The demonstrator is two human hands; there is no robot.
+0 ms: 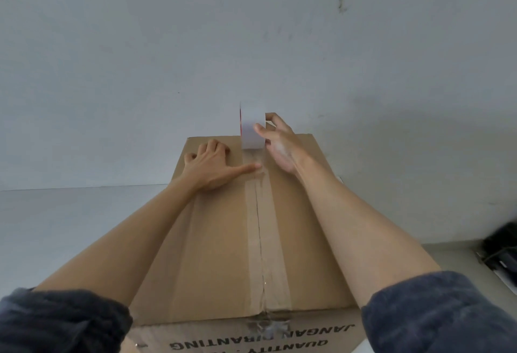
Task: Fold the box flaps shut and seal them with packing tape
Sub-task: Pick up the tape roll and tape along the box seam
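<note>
A brown cardboard box (223, 240) stands in front of me with its top flaps folded shut. A strip of clear tape (265, 240) runs along the centre seam from the near edge to the far end. My right hand (279, 145) grips a roll of packing tape (252, 128), held upright at the box's far edge with the strip still joined to it. My left hand (212, 165) lies flat on the left flap near the far edge, and its thumb presses the tape onto the seam.
A pale wall (251, 45) rises right behind the box. Light floor (56, 226) lies to the left. A dark object (500, 252) sits on the floor at the right edge. Printed black lettering (251, 344) shows on the box's near side.
</note>
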